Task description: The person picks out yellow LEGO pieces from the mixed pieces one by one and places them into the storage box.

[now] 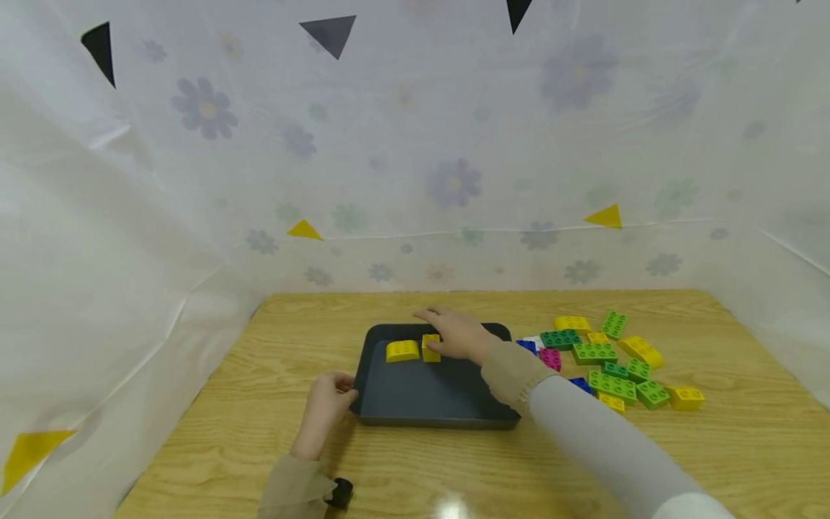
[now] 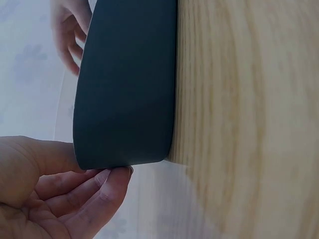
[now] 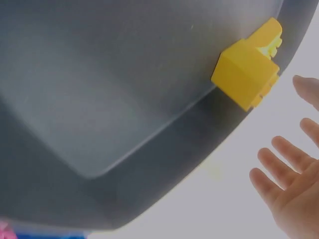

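Observation:
A dark grey rectangular tray lies on the wooden table. Inside it, near the back wall, are a rounded yellow toy brick and a smaller yellow brick. My left hand pinches the tray's left edge; in the left wrist view the thumb is at the rim and curled fingers touch the outer wall. Over the back of the tray, my right hand is by the smaller brick. Its fingers are spread and apart from the yellow brick in the right wrist view.
Right of the tray lies a loose spread of bricks: light green, dark green, yellow, pink and blue ones. A small black object is by the left sleeve. A flowered white curtain stands behind the table.

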The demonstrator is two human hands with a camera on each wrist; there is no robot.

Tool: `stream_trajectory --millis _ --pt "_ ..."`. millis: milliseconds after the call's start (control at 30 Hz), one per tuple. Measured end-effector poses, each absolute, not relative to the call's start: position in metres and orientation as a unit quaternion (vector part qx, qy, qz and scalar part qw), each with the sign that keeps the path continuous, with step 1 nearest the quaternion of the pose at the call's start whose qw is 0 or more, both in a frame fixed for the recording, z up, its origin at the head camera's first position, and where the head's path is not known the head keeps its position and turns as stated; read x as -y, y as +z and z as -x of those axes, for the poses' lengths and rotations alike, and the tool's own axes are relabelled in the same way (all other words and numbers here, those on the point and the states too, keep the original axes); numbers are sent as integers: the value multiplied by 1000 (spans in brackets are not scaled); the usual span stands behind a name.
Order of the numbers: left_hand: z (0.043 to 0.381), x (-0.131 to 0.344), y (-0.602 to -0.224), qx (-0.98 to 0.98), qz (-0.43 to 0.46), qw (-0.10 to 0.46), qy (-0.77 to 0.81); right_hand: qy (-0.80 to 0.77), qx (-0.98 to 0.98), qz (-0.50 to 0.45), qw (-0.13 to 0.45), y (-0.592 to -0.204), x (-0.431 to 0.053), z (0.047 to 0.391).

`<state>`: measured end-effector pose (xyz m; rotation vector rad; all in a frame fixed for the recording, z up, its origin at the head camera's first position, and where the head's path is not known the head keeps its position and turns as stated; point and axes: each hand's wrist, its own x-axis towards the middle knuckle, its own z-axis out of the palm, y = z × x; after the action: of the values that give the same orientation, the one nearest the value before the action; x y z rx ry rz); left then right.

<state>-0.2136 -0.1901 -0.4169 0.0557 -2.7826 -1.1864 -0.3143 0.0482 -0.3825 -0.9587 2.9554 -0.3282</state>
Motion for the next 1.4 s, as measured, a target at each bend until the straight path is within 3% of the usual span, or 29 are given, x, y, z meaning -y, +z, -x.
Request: stream_trajectory --millis 300,800,1233,1400 --pt "214 189 -417 916 -24 56 -395 -118 -928 349 -56 -374 -86 308" --pt "214 190 -417 914 -21 54 -402 -47 -933 322 -153 -373 -152 295" --pt "212 191 -417 917 -25 50 -396 -96 -951 260 -141 -384 -205 265" --pt "213 191 -418 916 -23 48 -397 -98 -951 242 -168 -397 -227 254"
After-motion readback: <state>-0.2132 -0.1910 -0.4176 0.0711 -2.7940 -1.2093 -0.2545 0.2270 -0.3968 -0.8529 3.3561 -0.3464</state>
